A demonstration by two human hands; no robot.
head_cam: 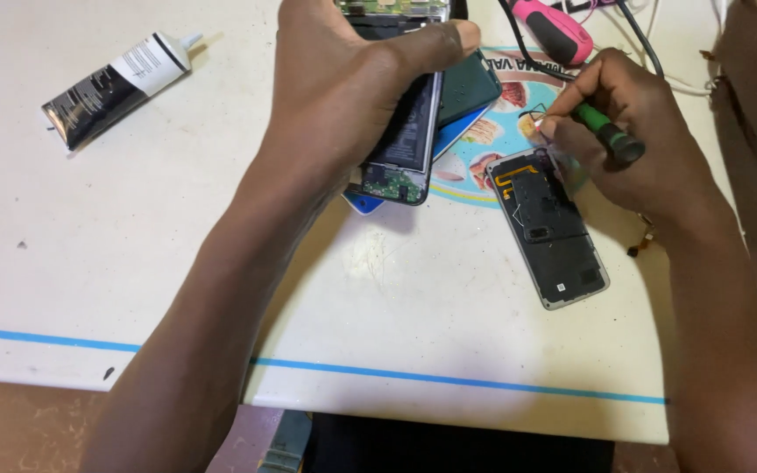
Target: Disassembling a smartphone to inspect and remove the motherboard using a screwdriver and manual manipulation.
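White table [396, 298] — glue tube [116, 86], phone shell [554, 229]

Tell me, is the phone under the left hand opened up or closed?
Opened up: the phone under the left hand shows its bare battery and green circuit board, with no back cover on it.

This looks like a small phone repair shop. The white work table [413, 298] is scuffed and marked, with a blue tape line [449, 378] running across it. An opened phone [400, 153] lies with its insides showing, and a loose phone back cover [554, 228] lies near it. There is a black and white glue tube [116, 86] at one side. A pink-handled screwdriver [558, 31] and some cables [637, 35] sit at the far edge. A green-handled screwdriver [606, 136] is in use too.
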